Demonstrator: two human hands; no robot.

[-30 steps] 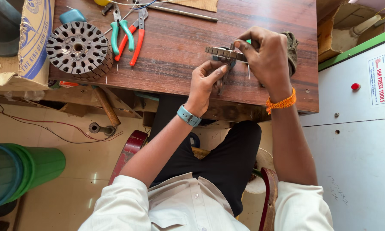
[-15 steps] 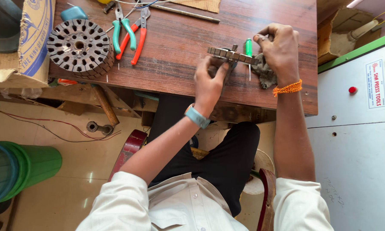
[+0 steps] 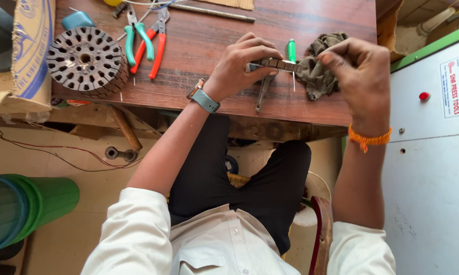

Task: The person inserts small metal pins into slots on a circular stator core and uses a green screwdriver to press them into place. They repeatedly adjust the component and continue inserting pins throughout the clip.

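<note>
While the left hand grips a flat grey metal strip on the brown wooden table, the right hand pinches a dirty grey rag at the strip's 3 o'clock. A green-handled screwdriver lies between them. A round slotted metal core and pliers with green and red handles lie at 9 o'clock.

Round slotted metal core, green-handled pliers, red-handled pliers, green bin

A motor-repair workshop: slotted stator core, pliers on a worn wooden bench, machine control cabinet alongside.
</note>
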